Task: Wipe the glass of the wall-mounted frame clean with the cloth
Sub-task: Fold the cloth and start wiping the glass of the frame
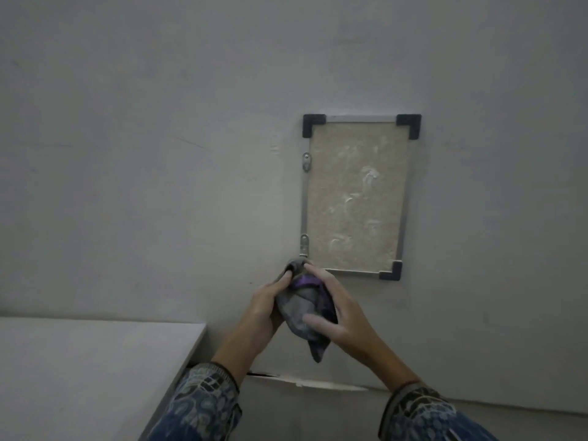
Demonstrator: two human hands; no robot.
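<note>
The wall-mounted frame (356, 195) hangs right of centre, with a thin metal rim and black corner caps. Its glass is dull and carries pale smears and streaks. Just below its lower left corner I hold a bunched grey and purple cloth (304, 308) in both hands. My left hand (265, 308) grips the cloth's left side, thumb pressed on the top fold. My right hand (340, 313) wraps its right side with fingers spread over it. The cloth's top covers the frame's lower left corner cap. A tail of cloth hangs down between my wrists.
A pale table (79, 370) fills the lower left, its edge close to my left forearm. The grey wall (159, 154) surrounds the frame. Two small metal brackets (306, 162) sit on the frame's left rim. A cracked skirting strip (302, 381) runs below my hands.
</note>
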